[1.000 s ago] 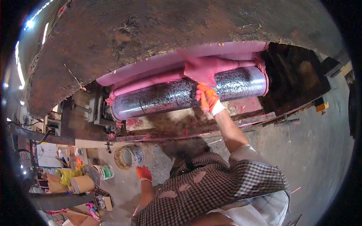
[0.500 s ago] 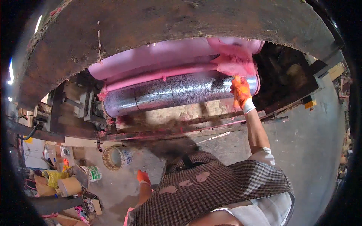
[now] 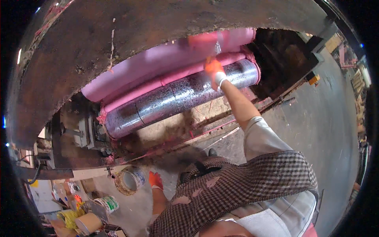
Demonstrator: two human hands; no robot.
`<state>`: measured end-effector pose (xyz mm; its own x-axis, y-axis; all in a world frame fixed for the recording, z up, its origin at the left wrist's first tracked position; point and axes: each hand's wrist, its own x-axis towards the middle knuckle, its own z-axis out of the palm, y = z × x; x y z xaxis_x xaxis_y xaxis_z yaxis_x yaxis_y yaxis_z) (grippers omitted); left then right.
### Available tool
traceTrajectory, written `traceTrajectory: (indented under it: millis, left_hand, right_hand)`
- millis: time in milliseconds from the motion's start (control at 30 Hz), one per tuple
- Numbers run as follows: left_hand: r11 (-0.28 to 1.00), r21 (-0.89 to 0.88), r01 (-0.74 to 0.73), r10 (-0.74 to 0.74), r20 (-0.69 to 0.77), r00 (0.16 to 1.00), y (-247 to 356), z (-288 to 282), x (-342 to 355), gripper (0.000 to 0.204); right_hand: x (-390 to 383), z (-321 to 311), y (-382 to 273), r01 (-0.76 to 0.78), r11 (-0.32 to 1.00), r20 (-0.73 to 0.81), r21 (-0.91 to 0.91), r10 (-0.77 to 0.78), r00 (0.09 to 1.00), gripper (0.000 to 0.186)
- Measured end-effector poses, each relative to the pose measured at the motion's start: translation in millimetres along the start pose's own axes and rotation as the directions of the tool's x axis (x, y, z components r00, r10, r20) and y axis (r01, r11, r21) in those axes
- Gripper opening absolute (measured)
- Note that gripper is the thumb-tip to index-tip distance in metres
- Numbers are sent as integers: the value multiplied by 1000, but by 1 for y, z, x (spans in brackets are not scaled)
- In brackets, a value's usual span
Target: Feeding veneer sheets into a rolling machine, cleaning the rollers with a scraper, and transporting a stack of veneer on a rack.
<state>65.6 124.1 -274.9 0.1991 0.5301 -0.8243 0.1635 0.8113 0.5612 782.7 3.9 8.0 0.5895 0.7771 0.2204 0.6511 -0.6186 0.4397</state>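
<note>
My right hand (image 3: 215, 72), in an orange glove with a white cuff, reaches over the shiny metal roller (image 3: 177, 94). It is closed round the orange handle of a tool with a broad pink-coated end (image 3: 202, 40). That end is smeared by motion against the upper pink roller (image 3: 150, 65), so its exact kind does not show. A band of pink material (image 3: 138, 91) lies along the gap between the rollers. My left hand (image 3: 155, 179), also gloved in orange, hangs low by my side with its fingers apart, holding nothing.
A heavy dark machine frame (image 3: 166, 19) arches over the rollers. A bucket (image 3: 130, 181) and a white-green tub (image 3: 106, 204) stand on the floor to the left, near a brown cylinder (image 3: 88, 223) and clutter. Grey floor (image 3: 312, 130) stretches to the right.
My right hand has moved left along the rollers, with the pink tool end now further over the upper one. The view has turned, and my left hand's fingers show more spread.
</note>
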Motion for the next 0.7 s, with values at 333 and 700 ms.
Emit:
traceTrajectory:
  millis: [333, 700]
  left_hand:
    - [996, -59, -68, 65, -47, 997, -17, 12, -46, 17]
    - [991, 133, -17, 26, -69, 997, -23, 12, -98, 37]
  right_hand:
    - [-96, -12, 93, -505, 645, 335, 574, 378, 863, 45]
    - [-167, 217, 152, -698, 485, 583, 527, 392, 712, 31]
